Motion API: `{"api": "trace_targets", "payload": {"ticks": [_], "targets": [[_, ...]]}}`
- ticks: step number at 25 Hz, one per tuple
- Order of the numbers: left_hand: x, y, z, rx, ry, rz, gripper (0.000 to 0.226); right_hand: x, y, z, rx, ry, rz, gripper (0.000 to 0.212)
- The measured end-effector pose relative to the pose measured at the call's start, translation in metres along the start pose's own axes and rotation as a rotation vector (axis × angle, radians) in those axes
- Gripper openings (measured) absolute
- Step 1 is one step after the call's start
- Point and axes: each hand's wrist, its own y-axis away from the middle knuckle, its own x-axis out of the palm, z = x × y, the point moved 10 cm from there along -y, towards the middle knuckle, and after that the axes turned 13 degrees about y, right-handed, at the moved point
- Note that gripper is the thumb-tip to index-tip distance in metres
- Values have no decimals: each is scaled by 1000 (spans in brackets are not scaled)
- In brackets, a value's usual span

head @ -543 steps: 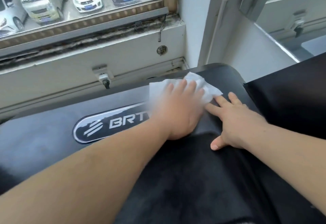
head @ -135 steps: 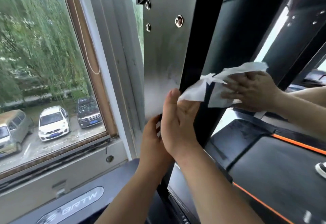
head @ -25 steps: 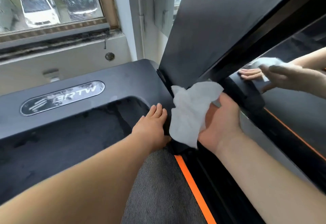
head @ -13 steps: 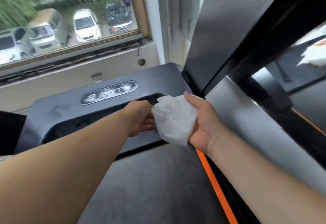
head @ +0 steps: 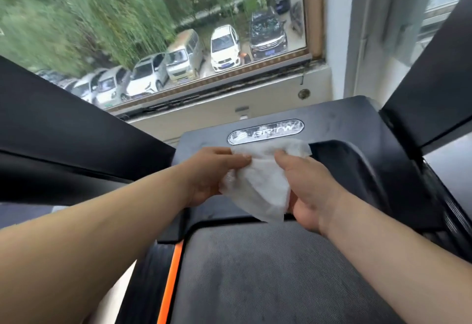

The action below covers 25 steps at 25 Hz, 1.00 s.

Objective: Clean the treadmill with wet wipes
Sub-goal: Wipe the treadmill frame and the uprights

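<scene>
A crumpled white wet wipe (head: 260,183) hangs in the air between both hands, above the front of the treadmill. My left hand (head: 212,175) pinches its left upper edge. My right hand (head: 309,188) grips its right side, thumb on top. Beneath them lies the black motor cover (head: 357,129) with an oval silver logo plate (head: 265,131). The grey running belt (head: 268,272) fills the lower middle, with an orange stripe (head: 171,277) along its left edge.
Black uprights of the treadmill slant up at the left (head: 63,119) and at the right (head: 434,89). A window (head: 153,30) over a white sill (head: 217,104) faces parked cars and trees. A white wall corner (head: 339,30) stands at the right.
The view has swung left, from the right upright to the middle of the treadmill. My left hand has taken hold of the wipe, which is now stretched between both hands.
</scene>
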Motion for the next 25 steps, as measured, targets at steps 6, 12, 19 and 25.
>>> {"api": "trace_targets", "payload": {"ticks": [6,12,19,25], "targets": [[-7,-36,29,29,-48,49,19,-9,-6,-14,48,-17,-66,41],[-45,-132,42,224,-474,-48,5,-18,-61,-26,130,8,-276,34],[-111,-212,101,146,-1098,48,33,40,-130,-56,327,40,-409,31],[-110,-227,105,262,-1071,160,40,84,-179,-41,322,1,-479,21]]}}
